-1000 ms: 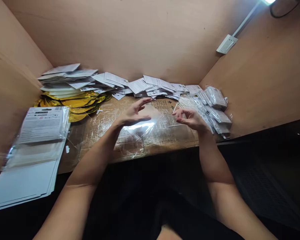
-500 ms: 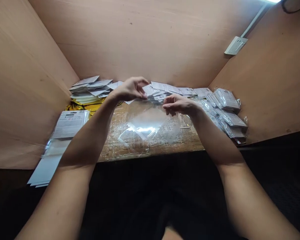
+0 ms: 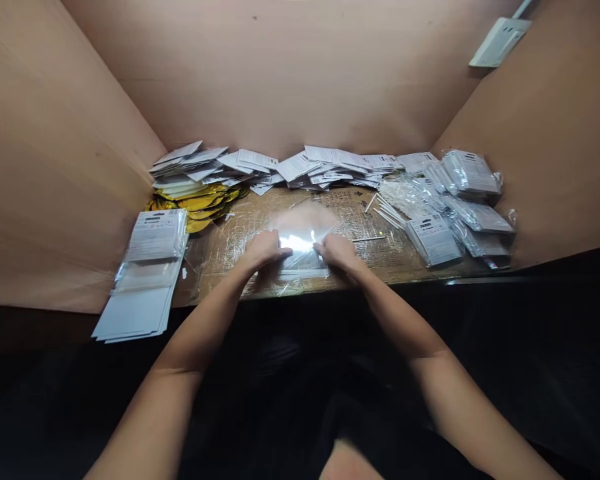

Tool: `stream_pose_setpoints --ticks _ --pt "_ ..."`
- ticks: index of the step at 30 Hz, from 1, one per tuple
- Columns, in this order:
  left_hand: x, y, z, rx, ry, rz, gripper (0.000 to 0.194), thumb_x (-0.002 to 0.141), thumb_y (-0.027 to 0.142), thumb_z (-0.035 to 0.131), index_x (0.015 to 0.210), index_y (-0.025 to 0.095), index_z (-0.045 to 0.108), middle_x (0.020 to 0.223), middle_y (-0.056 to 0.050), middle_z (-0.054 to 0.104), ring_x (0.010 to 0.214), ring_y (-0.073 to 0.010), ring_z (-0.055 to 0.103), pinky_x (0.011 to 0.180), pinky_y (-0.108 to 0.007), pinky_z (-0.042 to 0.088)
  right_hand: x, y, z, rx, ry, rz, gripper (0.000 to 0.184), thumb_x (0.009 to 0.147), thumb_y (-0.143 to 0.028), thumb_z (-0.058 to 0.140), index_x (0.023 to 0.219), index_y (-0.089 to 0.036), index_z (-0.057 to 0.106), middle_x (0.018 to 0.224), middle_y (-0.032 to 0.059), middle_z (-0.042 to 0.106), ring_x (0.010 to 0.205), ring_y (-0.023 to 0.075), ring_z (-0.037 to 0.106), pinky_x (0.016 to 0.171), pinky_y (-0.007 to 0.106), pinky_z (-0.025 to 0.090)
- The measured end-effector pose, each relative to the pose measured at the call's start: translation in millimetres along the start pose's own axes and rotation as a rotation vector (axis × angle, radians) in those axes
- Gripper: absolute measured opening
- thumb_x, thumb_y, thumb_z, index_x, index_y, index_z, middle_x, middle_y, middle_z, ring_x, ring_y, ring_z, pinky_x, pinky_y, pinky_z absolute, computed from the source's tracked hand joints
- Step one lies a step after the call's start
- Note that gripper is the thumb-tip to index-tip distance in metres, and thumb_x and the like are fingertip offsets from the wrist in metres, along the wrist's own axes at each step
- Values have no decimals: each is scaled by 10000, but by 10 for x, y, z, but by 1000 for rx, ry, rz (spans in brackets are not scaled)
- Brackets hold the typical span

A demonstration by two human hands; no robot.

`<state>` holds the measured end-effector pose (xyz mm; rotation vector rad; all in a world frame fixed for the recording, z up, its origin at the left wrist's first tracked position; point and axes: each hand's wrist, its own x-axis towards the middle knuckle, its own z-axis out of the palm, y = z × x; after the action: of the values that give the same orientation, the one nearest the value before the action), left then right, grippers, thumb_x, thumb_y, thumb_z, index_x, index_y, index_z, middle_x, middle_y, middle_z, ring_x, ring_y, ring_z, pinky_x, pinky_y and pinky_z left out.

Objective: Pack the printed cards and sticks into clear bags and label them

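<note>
Near the front of the cardboard-covered table, a clear plastic bag (image 3: 303, 261) lies flat under a strong glare. My left hand (image 3: 265, 251) grips its left side, fingers curled and thumb pointing inward. On the opposite side my right hand (image 3: 338, 252) is closed on the bag too, thumb against it. Slight blur and glare hide the exact fingertips and whatever the bag may contain. A thin rod (image 3: 369, 239) lies just right of my right hand, and several short white sticks (image 3: 389, 215) are beyond it.
White printed cards (image 3: 325, 163) line the back wall. At left are gold foil pieces (image 3: 207, 205) and a stack of white cards in clear sleeves (image 3: 140, 293) overhanging the front edge. Bagged packs (image 3: 473, 173) pile up at right. Wooden panels enclose three sides; a power socket (image 3: 501, 43) hangs upper right.
Both hands were open above the table, then rose toward the back, fingers drawn in around clear plastic. Now they are down near the front edge, gripping the bag. The view has shifted.
</note>
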<state>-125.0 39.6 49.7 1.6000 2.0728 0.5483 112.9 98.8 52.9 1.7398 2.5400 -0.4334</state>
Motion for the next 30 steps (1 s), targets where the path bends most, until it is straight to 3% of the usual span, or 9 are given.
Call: stream_pose_setpoints --ticks 3,5,8,11,15,18,21,25,30 --pt "244 83 -141 110 112 137 331 808 474 845 739 234 627 802 -107 731 839 -294 684 768 -360 460 44 -25 -132 -30 -135 -60 652 1044 -716 553 1076 -127 831 1158 263 811 1092 378 774 899 422 555" --pt "455 201 -163 -55 211 265 315 864 449 789 721 230 612 746 -67 691 742 -238 626 704 -337 423 162 45 -302 11 -121 -72 671 1059 -729 509 1051 -138 828 1120 230 821 1033 343 779 878 393 557" --pt "774 356 -64 -499 237 394 417 855 528 781 670 226 560 630 0 564 597 -157 489 605 -293 361 500 277 -652 58 103 -29 533 1124 -571 479 1039 -161 809 1084 177 822 1005 297 768 876 359 554" --pt "1024 376 75 -878 271 389 511 783 626 828 660 226 535 574 47 460 526 -107 373 535 -256 289 968 531 -973 0 326 74 387 1104 -461 551 1223 -156 759 1215 194 784 1138 333 733 963 402 554" --pt "1173 211 143 -1139 261 290 559 725 653 885 668 231 523 524 81 402 463 -76 290 471 -234 208 1586 740 -1185 -179 441 115 632 1013 -318 667 1582 -96 507 1529 290 586 1389 419 574 1078 519 530" --pt "1177 98 123 -1230 218 250 566 702 640 916 670 228 529 502 91 388 440 -64 261 443 -229 183 2003 839 -1317 -343 336 -7 748 970 -172 610 1681 -115 387 1613 301 512 1439 436 519 1096 558 509" --pt "1162 76 130 -1256 184 234 562 712 633 918 665 222 538 501 85 406 435 -61 274 435 -227 195 2414 911 -1530 -419 111 -128 634 920 -165 661 1549 -205 591 1436 214 693 1268 371 659 1021 456 539" --pt "1146 118 208 -1226 133 211 557 710 634 922 661 213 560 497 76 438 436 -65 318 437 -221 216 2846 910 -1730 -455 89 -229 630 842 -229 793 1461 -207 673 1361 191 749 1187 355 708 994 423 532" --pt "1084 155 222 -1203 60 188 546 691 617 940 676 209 577 505 68 478 434 -70 358 437 -222 247 3033 878 -1717 -264 -13 -356 793 818 -440 879 1533 -198 633 1430 157 741 1251 343 698 1058 412 517"
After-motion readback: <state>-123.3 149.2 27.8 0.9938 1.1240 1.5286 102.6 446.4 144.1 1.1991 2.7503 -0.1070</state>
